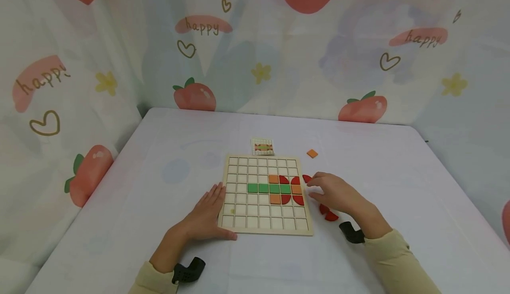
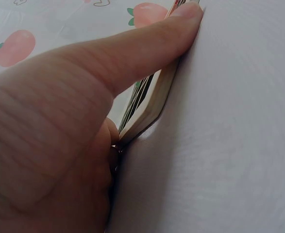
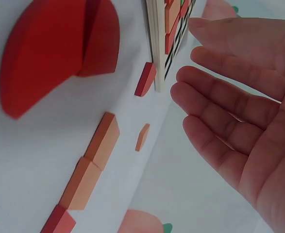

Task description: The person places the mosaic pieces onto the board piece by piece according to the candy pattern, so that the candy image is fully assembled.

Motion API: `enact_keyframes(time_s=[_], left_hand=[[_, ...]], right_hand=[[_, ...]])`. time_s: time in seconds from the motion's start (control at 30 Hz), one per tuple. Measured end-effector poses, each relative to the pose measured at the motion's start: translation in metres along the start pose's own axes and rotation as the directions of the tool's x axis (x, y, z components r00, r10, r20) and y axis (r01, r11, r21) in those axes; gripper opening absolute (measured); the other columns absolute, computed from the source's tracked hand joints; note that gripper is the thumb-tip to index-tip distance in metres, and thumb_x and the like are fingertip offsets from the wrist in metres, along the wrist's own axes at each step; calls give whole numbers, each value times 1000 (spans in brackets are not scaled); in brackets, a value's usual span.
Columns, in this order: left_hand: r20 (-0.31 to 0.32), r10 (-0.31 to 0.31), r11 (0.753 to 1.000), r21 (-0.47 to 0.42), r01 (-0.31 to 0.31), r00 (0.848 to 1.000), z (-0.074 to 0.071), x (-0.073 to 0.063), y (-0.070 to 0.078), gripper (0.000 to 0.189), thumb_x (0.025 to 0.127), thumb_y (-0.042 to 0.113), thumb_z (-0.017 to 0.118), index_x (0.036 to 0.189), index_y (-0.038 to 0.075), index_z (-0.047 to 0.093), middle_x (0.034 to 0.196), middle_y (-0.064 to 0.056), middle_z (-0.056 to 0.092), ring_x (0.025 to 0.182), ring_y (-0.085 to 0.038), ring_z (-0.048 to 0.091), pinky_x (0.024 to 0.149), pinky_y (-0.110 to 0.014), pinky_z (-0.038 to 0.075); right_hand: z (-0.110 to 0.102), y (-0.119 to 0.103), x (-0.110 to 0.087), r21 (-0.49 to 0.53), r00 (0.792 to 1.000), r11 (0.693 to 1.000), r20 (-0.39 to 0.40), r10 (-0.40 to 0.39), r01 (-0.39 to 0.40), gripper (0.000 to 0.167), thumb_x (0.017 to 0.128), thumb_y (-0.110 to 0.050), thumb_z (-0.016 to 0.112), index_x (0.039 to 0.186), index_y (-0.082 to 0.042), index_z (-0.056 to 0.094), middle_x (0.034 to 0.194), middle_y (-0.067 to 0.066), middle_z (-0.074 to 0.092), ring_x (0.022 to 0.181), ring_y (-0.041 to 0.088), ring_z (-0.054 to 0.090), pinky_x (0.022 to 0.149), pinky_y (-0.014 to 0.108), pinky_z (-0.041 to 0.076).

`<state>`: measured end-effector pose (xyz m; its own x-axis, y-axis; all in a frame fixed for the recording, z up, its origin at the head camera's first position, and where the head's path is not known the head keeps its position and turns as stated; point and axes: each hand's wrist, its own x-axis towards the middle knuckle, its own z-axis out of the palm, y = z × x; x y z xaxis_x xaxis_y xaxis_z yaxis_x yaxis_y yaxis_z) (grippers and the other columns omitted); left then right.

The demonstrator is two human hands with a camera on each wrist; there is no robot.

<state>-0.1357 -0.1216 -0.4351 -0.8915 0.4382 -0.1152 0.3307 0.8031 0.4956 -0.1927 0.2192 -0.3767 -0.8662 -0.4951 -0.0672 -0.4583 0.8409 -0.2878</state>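
Note:
A wooden grid board (image 1: 275, 231) lies flat on the table. My left hand (image 1: 205, 212) rests at its near left corner, fingers straight along the left edge and thumb (image 2: 147, 51) along the front edge. On the board sit a row of green square tiles (image 1: 264, 188), orange squares (image 1: 275, 199) and red quarter-circle tiles (image 1: 297, 200). Just off the right edge, my right hand (image 1: 336, 192) hovers beside a loose red quarter-circle tile (image 1: 306, 178). In the right wrist view its fingers (image 3: 220, 97) are slightly bent, with nothing visible between them.
A small pattern card (image 1: 263, 146) lies behind the board. One orange tile (image 1: 312, 153) lies at the back right. Two red tiles (image 1: 330, 216) lie below my right hand. More orange tiles (image 3: 81, 184) and a red tile (image 3: 58, 222) show in the right wrist view.

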Motion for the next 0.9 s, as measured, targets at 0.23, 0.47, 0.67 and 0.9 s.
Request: enact_keyframes(time_s=[0.23,0.47,0.67,0.9], left_hand=[[-9,5,1000,-1,-5,1000,1,0,-2,125,63,69,67,146,-2,6,152,-14,0,138,-23,-4,109,-42,5],[-5,4,1000,6,-4,1000,3,2,-4,126,62,72,65,146,0,5,152,-12,-1,138,-22,-5,109,-41,4],[-5,-5,1000,10,5,1000,4,2,-4,128,61,74,64,146,1,3,152,-11,-3,138,-21,-5,109,-40,5],[-3,-8,1000,13,8,1000,4,2,-4,127,61,73,64,146,0,3,152,-11,-2,138,-22,-5,109,-40,4]], right_hand=[[-4,5,-3,9,999,999,1,42,-42,25,79,-12,73,102,-2,69,100,9,61,92,27,57,77,40,50],[-9,14,-7,48,997,996,-14,72,-71,24,79,-8,72,101,0,69,99,12,61,90,29,58,74,38,51],[-9,20,-10,51,998,997,-25,61,-59,23,80,-6,70,101,1,68,97,12,62,89,29,58,75,40,51],[-6,28,-10,32,997,997,-14,76,-75,22,80,-7,71,100,2,69,94,10,62,88,28,58,75,40,51]])
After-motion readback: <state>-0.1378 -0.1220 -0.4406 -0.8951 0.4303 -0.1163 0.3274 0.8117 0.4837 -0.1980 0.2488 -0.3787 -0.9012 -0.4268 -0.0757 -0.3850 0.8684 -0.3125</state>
